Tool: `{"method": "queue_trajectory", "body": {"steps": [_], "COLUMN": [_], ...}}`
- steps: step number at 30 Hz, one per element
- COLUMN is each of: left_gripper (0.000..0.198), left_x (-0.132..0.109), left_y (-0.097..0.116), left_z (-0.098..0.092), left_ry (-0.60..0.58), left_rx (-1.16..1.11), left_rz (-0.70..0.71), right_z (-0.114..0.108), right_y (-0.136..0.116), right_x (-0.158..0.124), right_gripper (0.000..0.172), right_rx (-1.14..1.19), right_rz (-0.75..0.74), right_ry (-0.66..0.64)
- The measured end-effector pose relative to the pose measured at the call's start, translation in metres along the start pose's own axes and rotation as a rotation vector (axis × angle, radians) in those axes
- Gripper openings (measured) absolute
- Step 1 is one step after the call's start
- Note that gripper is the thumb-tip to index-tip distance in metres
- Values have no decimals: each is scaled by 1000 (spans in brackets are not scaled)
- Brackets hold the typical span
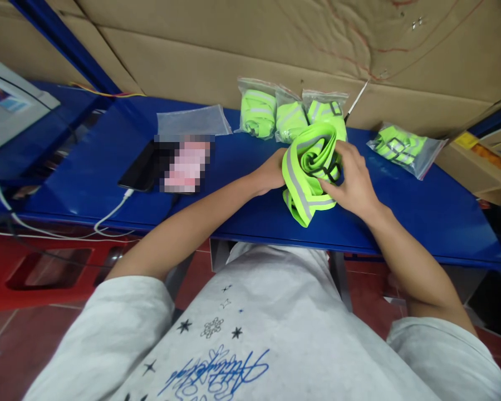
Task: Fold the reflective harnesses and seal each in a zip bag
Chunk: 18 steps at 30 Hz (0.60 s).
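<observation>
A neon yellow-green reflective strap (298,178) with a grey stripe is held above the blue table, partly coiled, with a loop hanging down in front. Black buckles show on its right side. My right hand (353,181) grips the coil from the right, thumb in front and fingers behind. My left hand (273,170) is at the coil's left side, its fingers hidden behind the strap. Close behind stand plastic bags with rolled straps: a left bag (258,113), a middle bag (291,120) and a right bag (324,108), partly covered by the coil.
An empty clear bag (194,121) lies at the back of the blue table (242,206). A black phone (140,167) with a white cable lies left, beside a blurred-out screen. Another bagged strap (401,146) and a cardboard box (480,167) are at right. A cardboard wall closes the back.
</observation>
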<state>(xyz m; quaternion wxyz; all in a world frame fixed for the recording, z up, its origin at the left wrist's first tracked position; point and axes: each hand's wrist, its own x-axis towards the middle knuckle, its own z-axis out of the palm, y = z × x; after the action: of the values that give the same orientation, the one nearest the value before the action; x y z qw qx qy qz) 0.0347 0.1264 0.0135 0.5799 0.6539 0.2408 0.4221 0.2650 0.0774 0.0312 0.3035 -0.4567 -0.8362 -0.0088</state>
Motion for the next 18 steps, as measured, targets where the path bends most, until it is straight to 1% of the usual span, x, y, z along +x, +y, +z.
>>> {"method": "queue_trajectory", "body": {"steps": [1, 3, 5, 7, 8, 9, 11, 12, 13, 15, 17, 18], "left_gripper": [60, 57, 53, 50, 50, 51, 58, 65, 73, 84, 79, 76], "left_x": [0, 3, 9, 15, 17, 18, 16, 13, 10, 3, -1, -2], "left_y": [1, 0, -4, -7, -8, -6, 1, 6, 12, 23, 27, 27], "left_z": [1, -1, -8, -19, -25, -30, -34, -33, -30, -21, -14, -12], "left_ry": [-10, 12, 66, 142, 184, 224, 266, 246, 193, 40, -68, -86], "left_rx": [-20, -103, -183, -171, -100, 1, 211, 299, 376, 511, 633, 661], "left_rz": [-19, -60, -92, -88, -50, 20, 203, 288, 350, 399, 421, 423], "right_z": [1, 2, 1, -3, -5, -6, -8, -8, -7, -4, -1, -1], "right_y": [1, 3, 4, 3, 2, 1, 0, 1, 1, 4, 5, 6], "right_x": [0, 1, 1, 2, 2, 2, 1, 1, 1, 1, 1, 2], "right_gripper": [67, 65, 66, 69, 71, 72, 74, 74, 75, 77, 80, 81], "right_rx": [28, 55, 56, 40, 19, -8, -52, -52, -34, 22, 52, 50], "right_rz": [-20, -38, -13, 11, 22, 34, 56, 68, 76, 65, 39, 27], "right_ry": [15, 66, 127, 186, 209, 220, 212, 195, 172, 162, 203, 236]}}
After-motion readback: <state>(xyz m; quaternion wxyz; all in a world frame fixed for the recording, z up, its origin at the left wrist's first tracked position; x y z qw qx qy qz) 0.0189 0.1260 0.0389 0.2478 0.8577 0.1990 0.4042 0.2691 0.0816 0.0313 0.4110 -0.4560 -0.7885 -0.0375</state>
